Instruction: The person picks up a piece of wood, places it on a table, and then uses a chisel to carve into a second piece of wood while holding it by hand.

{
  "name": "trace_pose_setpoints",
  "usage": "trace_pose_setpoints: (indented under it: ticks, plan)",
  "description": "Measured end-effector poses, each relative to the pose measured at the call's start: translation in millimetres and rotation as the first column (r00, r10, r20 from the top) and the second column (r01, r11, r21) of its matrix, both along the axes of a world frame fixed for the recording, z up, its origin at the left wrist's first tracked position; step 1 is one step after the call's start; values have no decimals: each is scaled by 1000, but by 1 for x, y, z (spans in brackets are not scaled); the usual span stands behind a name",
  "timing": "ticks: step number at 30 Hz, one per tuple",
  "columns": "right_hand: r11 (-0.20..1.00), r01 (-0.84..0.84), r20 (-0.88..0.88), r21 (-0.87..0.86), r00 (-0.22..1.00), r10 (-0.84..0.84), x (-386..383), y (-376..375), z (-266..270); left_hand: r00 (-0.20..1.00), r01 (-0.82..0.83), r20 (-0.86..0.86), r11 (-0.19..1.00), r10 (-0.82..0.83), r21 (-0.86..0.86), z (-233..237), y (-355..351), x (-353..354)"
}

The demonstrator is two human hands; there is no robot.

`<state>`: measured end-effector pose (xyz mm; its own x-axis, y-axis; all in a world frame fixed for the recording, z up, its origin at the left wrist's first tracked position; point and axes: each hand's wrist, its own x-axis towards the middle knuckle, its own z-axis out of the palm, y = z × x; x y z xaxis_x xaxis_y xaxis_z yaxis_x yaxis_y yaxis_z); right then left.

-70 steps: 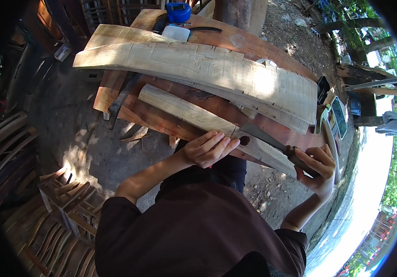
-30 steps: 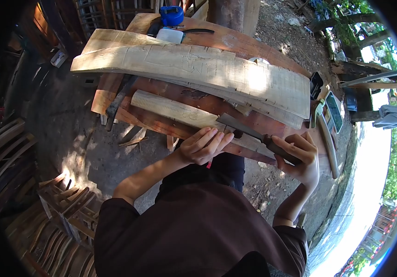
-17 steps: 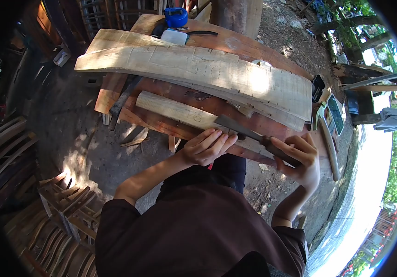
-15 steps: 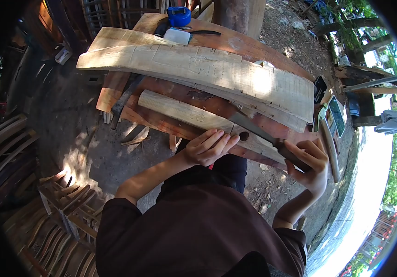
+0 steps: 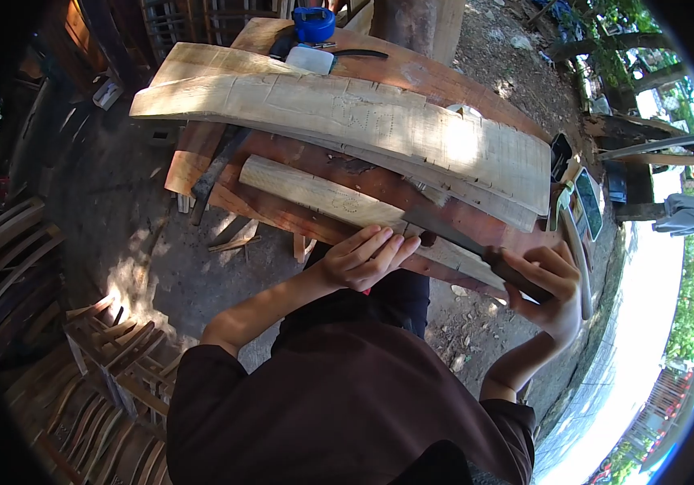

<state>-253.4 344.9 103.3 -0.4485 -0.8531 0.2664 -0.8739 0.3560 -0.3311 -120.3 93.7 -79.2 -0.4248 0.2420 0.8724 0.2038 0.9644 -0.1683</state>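
A pale, narrow wooden piece [image 5: 307,191] with a dark hole near its right part lies along the near edge of the reddish bench [image 5: 270,214]. My left hand [image 5: 370,259] rests on it with bent fingers, pressing its near side beside the hole. My right hand [image 5: 547,287] is wrapped round the dark handle of a flat metal tool [image 5: 452,232]. The tool's blade points left and lies over the wooden piece close to the hole, its tip near my left fingertips.
Large pale boards [image 5: 347,113] are stacked across the bench. Behind them are a blue tape measure [image 5: 314,24] and a white block [image 5: 310,59]. Curved wooden parts [image 5: 20,250] and a wooden frame [image 5: 125,364] stand at the left. A green-rimmed tray [image 5: 588,202] is at the right.
My right hand and the tool have moved slightly to the right and down. My left hand stays in place on the wooden piece.
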Motion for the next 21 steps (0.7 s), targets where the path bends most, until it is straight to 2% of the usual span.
trace_pose_setpoints:
  ticks: [1,4,6,9,13,21]
  plan:
    - [999,-42,58,-7,997,42,0,-12,-6,1000,4,12,1000,-4,18,2,0,1]
    - [998,-55,87,-10,995,56,-3,-25,-14,1000,4,8,1000,-4,27,1,1,-1]
    - [997,-73,67,-14,995,74,-6,-13,-1,1000,-10,-3,1000,10,17,1,0,0]
    - [1000,-15,42,18,999,14,-6,3,13,1000,-5,-1,1000,5,26,1,0,0]
    - [999,-52,54,8,997,52,-6,-23,-9,1000,9,1,1000,-9,28,1,1,0]
    - [998,-42,88,40,995,39,-10,-4,9,1000,-1,-4,1000,1,16,-1,1,0]
